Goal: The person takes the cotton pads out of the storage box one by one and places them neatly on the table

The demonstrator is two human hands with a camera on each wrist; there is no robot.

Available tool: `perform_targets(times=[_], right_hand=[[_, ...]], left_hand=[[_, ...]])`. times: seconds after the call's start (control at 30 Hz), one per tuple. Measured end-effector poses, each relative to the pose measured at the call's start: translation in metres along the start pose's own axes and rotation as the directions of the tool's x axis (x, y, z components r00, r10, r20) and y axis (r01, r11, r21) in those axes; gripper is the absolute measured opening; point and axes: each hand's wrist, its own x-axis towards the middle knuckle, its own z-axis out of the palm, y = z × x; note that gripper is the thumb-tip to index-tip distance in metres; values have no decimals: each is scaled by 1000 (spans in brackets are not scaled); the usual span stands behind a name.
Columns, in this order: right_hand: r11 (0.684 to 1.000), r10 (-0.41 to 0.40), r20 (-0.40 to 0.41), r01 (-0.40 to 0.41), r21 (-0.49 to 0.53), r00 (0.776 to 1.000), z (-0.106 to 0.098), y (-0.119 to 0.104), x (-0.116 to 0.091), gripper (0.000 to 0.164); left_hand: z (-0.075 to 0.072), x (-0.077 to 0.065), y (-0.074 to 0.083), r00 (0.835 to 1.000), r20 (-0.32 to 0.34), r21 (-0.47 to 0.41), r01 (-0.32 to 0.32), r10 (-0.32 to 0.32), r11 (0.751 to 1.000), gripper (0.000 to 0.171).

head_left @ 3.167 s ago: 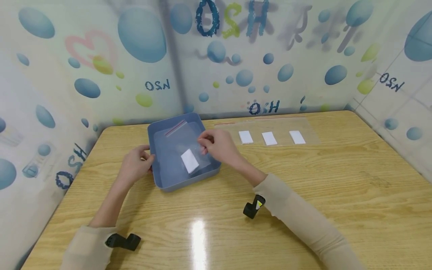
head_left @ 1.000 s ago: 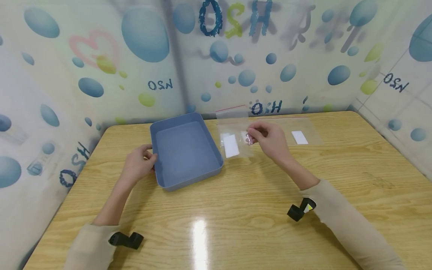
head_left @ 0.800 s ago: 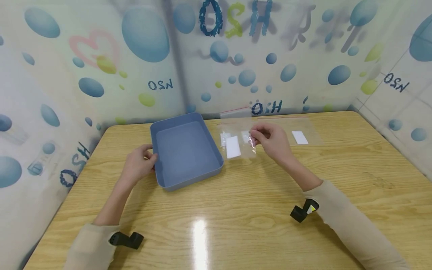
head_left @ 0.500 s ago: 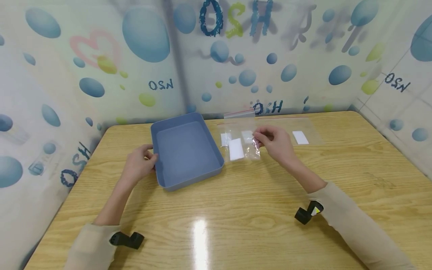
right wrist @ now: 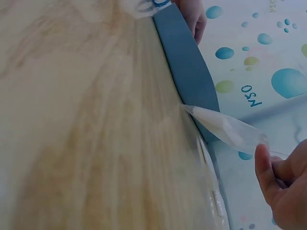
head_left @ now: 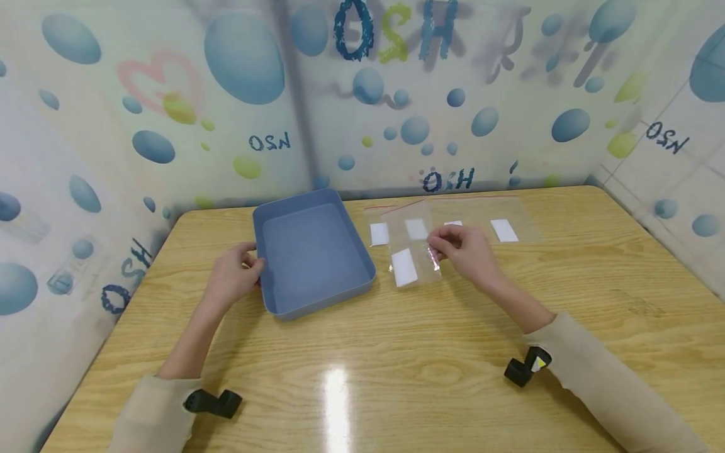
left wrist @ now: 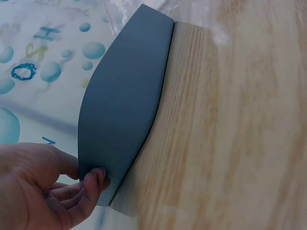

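Note:
My left hand (head_left: 233, 277) grips the left wall of a blue-grey tray (head_left: 325, 299); in the left wrist view, the thumb and fingers pinch its wall (left wrist: 115, 105). Nothing lies in the tray. To its right, my right hand (head_left: 467, 255) pinches the right side of a clear zip-lock bag (head_left: 426, 270) with a white rectangular piece (head_left: 404, 267) in its lower left part. This bag overlaps the row of bags behind it in the head view. In the right wrist view, the held bag (right wrist: 225, 127) hangs tilted from the thumb and fingers of the right hand (right wrist: 288, 179).
Behind the held bag, several flat clear bags with red zip strips lie along the table's back edge, each with a white piece, such as the far-right one (head_left: 504, 230). A patterned wall covering (head_left: 362, 126) rises behind the wooden table (head_left: 425, 377).
Earlier the zip-lock bag was in the tray beneath my right hand. It has moved out to the right, then lower and toward me over the last second. My left hand stays at the tray.

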Motion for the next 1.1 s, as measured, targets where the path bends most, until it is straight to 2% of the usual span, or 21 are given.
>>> perform_targets(times=[0.3,0.67,0.87,1.1], right_hand=[[1000,5,21,-5,-24,1000,6,10,-6,16],[996,33,63,-27,-87,997,-4,15,-10,18],[996,53,100,-45,-76,994,-8,20,-10,18],[989,135,142,-124,-85,981,-12,24,-9,20]], left_hand=[[0,0,1,1000,-4,7,-1,1,1000,49],[0,0,1,1000,-9,13,-10,10,1000,49],[0,-1,1,1000,-4,15,-1,1,1000,49],[0,0,0,1000,0,6,4,-4,1000,49]])
